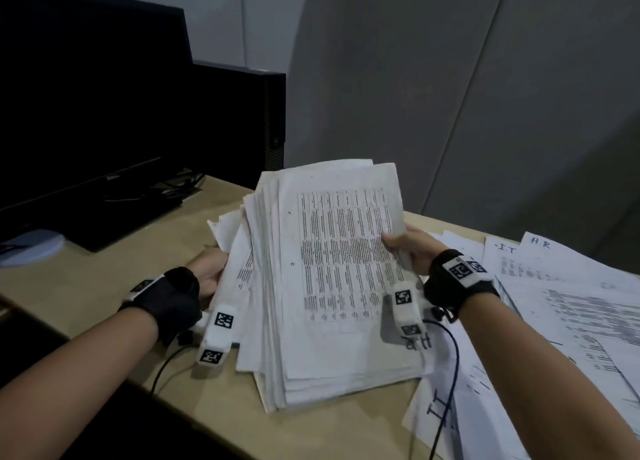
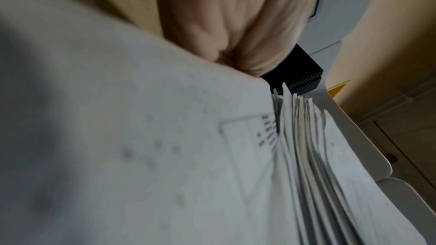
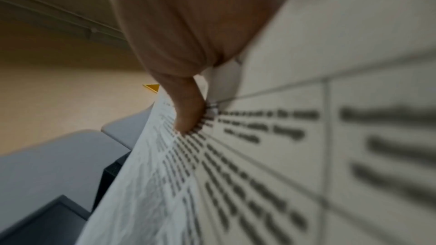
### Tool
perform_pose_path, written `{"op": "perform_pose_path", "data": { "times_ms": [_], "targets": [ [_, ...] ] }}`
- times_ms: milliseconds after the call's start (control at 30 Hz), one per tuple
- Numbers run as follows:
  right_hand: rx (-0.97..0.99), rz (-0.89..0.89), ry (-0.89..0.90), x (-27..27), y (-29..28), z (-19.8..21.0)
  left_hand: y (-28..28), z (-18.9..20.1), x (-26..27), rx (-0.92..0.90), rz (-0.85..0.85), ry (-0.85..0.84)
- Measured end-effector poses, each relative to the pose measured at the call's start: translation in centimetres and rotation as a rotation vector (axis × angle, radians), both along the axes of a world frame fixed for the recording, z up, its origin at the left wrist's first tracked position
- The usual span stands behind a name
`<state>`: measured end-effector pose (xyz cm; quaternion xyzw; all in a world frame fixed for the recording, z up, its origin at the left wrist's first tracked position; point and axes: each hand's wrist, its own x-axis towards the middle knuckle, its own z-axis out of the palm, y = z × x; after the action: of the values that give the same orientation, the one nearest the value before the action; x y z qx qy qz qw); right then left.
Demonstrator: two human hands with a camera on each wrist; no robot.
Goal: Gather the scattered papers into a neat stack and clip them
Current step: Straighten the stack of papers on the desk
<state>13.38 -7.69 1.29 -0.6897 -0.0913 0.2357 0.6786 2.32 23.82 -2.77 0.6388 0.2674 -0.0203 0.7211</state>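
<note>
Here the thick, uneven stack of white printed paper sheets (image 1: 332,272) stands tilted over the near part of the pale wooden desk (image 1: 114,265), its lower edge down on the desk and its upper edge leaning away toward the grey wall panels (image 1: 450,96). Its long axis runs from the near desk edge up and away, with the printed table on the top sheet facing the person. The sheet edges on the left side are fanned and out of line, and corners jut out at the lower edge. The left hand (image 1: 207,272) grips the stack's left edge; the left wrist view shows the hand (image 2: 235,25) against the splayed sheets (image 2: 318,156). The right hand (image 1: 412,248) pinches the right edge, its thumb (image 3: 188,111) pressed on the printed face. Just right of the stack, loose white sheets marked with handwritten letters (image 1: 554,304) lie spread across the desk, overlapping. To the left, bare desk surface lies between the stack and the black computer monitor (image 1: 86,113); a black computer tower (image 1: 242,124) stands behind it.
</note>
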Motion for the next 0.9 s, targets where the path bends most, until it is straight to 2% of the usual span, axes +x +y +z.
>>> {"op": "perform_pose_path", "data": {
  "times_ms": [133, 233, 400, 433, 500, 633, 767, 900],
  "targets": [
    [-0.122, 0.047, 0.03, 0.2, -0.2, -0.4, -0.2, 1.6, 0.7, 0.102, 0.025, 0.031],
    [-0.112, -0.062, 0.1, 0.8, 0.5, -2.5, -1.5, 1.4, 1.0, 0.119, -0.021, 0.1],
    [-0.316, -0.249, 0.269, 1.8, 0.7, -5.9, -1.7, 0.2, 0.5, 0.171, -0.08, 0.177],
    [-0.339, -0.263, 0.292, 1.9, 0.7, -6.1, -1.3, 0.0, 0.3, 0.234, -0.042, 0.175],
    [-0.352, -0.281, 0.319, 2.0, 0.7, -6.4, -0.6, -0.2, -0.2, 0.485, 0.053, 0.153],
    [-0.382, -0.278, 0.318, 2.0, 0.6, -6.3, -0.9, 0.5, -1.6, 0.844, -0.048, 0.232],
    [-0.197, -0.316, 0.352, 1.8, 0.3, -6.8, -0.4, 0.7, -2.6, 0.871, -0.016, 0.221],
    [0.04, -0.426, 0.351, 0.7, -0.4, -6.1, 0.4, 0.8, -3.8, 0.732, -0.039, 0.221]
  ]
}}
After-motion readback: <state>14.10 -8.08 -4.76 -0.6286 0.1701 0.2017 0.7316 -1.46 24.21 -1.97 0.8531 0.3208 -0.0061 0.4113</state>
